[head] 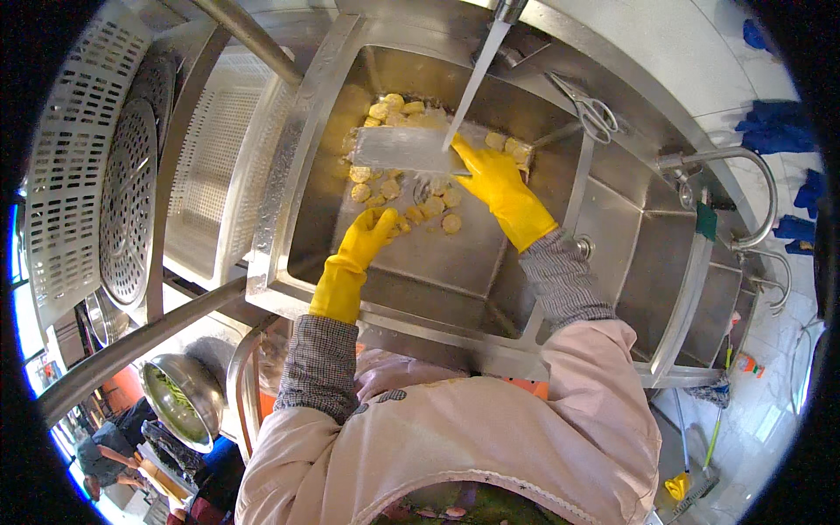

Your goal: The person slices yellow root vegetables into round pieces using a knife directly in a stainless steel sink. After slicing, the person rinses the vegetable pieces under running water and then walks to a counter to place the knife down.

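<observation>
Water pours from a faucet (485, 65) onto a flat, rectangular tray or pan (400, 148), whose exact kind I cannot tell. My right hand (492, 180), in a yellow rubber glove, grips its right end over a stainless steel sink basin (426, 282). Round yellow corn slices (431, 206) lie around and below it on the basin floor, with more at the far left corner and at the right. My left hand (371, 239), also gloved in yellow, is at the near left edge of the slices, its fingers closed around what looks like a corn slice, partly hidden by the fingers.
Scissors (594, 115) lie on the sink's far ledge. Other basins with a curved faucet (755, 157) stand to the right. White perforated baskets (216, 157) and a round perforated steel plate (129, 203) are at left. A steel bowl (184, 400) holds green vegetables; a person is in the background.
</observation>
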{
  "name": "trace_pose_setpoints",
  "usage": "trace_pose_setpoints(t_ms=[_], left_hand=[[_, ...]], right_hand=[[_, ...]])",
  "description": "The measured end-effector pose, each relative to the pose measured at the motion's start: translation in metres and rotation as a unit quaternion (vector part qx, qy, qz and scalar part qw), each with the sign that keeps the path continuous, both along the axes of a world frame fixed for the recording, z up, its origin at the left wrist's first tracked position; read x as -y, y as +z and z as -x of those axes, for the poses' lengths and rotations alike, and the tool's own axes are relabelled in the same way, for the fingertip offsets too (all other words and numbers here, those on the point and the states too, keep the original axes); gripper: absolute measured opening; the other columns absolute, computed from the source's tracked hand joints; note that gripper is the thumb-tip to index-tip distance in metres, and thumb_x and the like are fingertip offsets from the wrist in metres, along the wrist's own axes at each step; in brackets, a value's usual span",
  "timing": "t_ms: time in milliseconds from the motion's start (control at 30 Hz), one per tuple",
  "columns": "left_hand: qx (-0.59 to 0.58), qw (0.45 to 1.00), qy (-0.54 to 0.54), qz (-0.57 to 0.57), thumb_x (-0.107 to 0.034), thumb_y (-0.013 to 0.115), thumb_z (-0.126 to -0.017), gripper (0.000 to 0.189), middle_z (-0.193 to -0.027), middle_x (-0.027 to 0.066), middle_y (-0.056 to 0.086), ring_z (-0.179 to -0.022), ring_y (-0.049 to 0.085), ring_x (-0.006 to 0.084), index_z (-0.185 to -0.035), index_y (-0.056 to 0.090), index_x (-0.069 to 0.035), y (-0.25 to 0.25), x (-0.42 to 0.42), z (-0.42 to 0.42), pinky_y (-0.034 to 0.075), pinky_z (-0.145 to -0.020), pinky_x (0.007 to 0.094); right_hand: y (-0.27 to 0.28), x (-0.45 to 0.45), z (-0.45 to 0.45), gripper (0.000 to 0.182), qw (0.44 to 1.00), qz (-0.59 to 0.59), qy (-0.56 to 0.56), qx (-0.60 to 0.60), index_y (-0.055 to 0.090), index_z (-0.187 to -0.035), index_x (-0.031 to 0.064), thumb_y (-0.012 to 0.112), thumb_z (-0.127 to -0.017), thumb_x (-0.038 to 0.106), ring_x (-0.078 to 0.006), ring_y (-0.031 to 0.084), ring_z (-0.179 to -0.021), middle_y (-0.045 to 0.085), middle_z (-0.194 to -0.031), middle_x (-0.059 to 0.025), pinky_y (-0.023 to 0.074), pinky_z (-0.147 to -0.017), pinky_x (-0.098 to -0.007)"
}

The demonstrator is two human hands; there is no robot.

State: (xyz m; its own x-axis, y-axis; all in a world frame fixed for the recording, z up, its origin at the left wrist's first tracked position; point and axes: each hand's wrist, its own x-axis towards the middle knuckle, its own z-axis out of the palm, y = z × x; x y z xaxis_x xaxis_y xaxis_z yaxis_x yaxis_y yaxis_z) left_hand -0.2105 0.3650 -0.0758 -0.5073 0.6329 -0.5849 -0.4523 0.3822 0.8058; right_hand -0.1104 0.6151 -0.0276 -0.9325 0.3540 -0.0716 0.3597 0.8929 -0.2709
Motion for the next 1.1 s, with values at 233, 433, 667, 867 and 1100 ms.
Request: trace_pose_setpoints(t_ms=[233,433,667,867,1100], left_hand=[[0.034,0.999,0.042,-0.008,-0.037,0.057,-0.087,0.046,-0.103,0.0083,0.06,-0.083,0.06,0.0157,-0.117,0.052,-0.002,-0.004,-0.022,0.003,0.049,-0.069,0.0259],[0.047,0.996,0.067,0.021,-0.034,0.056,-0.088,0.041,-0.099,0.009,0.061,-0.081,0.061,0.0159,-0.111,0.053,0.0,0.005,-0.037,0.001,0.051,-0.067,0.0253],[0.085,0.995,0.036,-0.024,-0.032,0.054,-0.089,0.032,-0.092,0.0055,0.062,-0.077,0.06,0.0133,-0.103,0.059,-0.004,-0.021,-0.051,-0.013,0.05,-0.064,0.0241],[0.079,0.994,-0.057,-0.04,-0.031,0.052,-0.09,0.028,-0.089,0.0032,0.062,-0.078,0.059,0.013,-0.103,0.059,-0.007,-0.024,-0.049,-0.022,0.049,-0.069,0.0258],[0.172,0.965,-0.068,-0.184,-0.013,0.057,-0.086,0.028,-0.109,0.0098,0.06,-0.102,0.056,0.0245,-0.112,0.055,-0.005,-0.009,-0.118,-0.002,0.047,-0.087,0.031]], right_hand=[[-0.028,-0.025,-0.015,0.034,0.843,0.512,-0.141,-0.087,0.06,-0.099,0.0065,0.068,-0.078,0.032,-0.0229,0.062,-0.066,0.065,-0.083,-0.0126,0.0503,-0.057,-0.0365],[0.009,-0.004,0.049,0.018,0.491,0.825,-0.268,-0.074,0.061,-0.082,0.004,0.066,-0.079,0.021,-0.0135,0.055,-0.055,0.06,-0.069,-0.0079,0.0469,-0.05,-0.0256],[0.002,-0.018,0.042,0.027,0.519,0.825,-0.109,-0.193,0.058,-0.099,0.0007,0.063,-0.081,0.02,-0.0212,0.062,-0.064,0.064,-0.09,-0.018,0.052,-0.054,-0.0304],[0.1,0.019,0.049,0.046,0.852,0.434,-0.262,-0.13,0.057,-0.115,0.0173,0.062,-0.078,0.044,-0.028,0.057,-0.105,0.059,-0.114,-0.0109,0.0436,-0.091,-0.0341],[-0.005,-0.005,0.024,0.023,0.751,0.532,-0.15,-0.362,0.062,-0.096,0.0064,0.064,-0.073,0.008,-0.0158,0.059,-0.085,0.062,-0.09,-0.0058,0.0495,-0.073,-0.0295]])
